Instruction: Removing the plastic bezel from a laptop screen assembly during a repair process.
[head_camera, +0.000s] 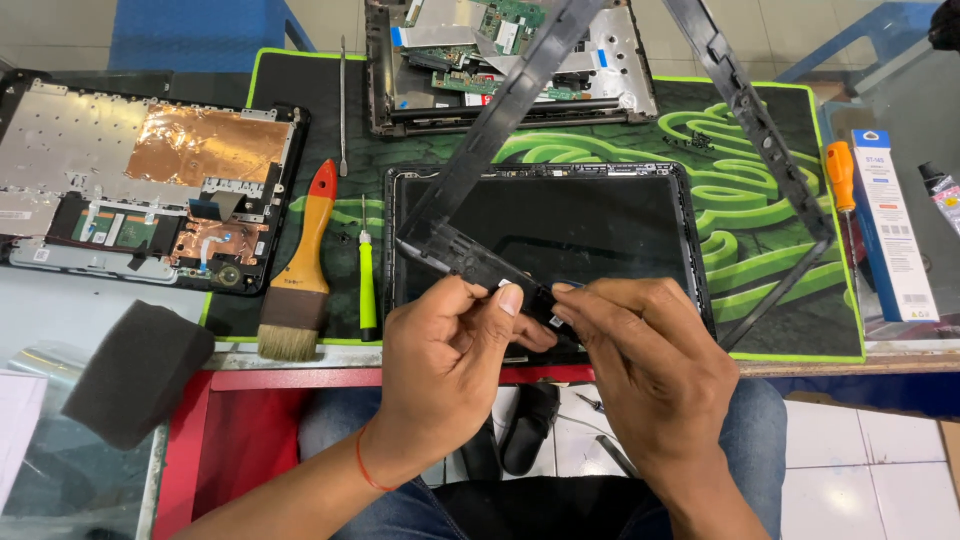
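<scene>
Bezel frame (500, 110), a thin black plastic screen surround, is held up in both hands over the work mat, its lower bar pinched at the fingertips and its two long sides rising away from them. The left hand (450, 350) has thumb and forefinger closed on the bar from the near side; the right hand (650, 360) grips it just beside, fingers curled over the top edge, the two thumbs almost touching. Such a slim frame probably wants a light, even grip close to the spot being worked, with no twist between the hands, or it may crack.

Directly beyond the fingers lies the dark laptop screen panel (560, 225), flat on the green-and-black mat (760, 150). Left of the left hand's fingers lie a small green-handled screwdriver (367, 285) and a wooden-handled brush (300, 270), with a dark foam block (135, 370) nearer. Right of the right hand's fingers an orange-handled screwdriver (840, 175) rests beside a white box (890, 225). Farthest off are an opened laptop base (150, 180) and another chassis with circuit boards (500, 60).
</scene>
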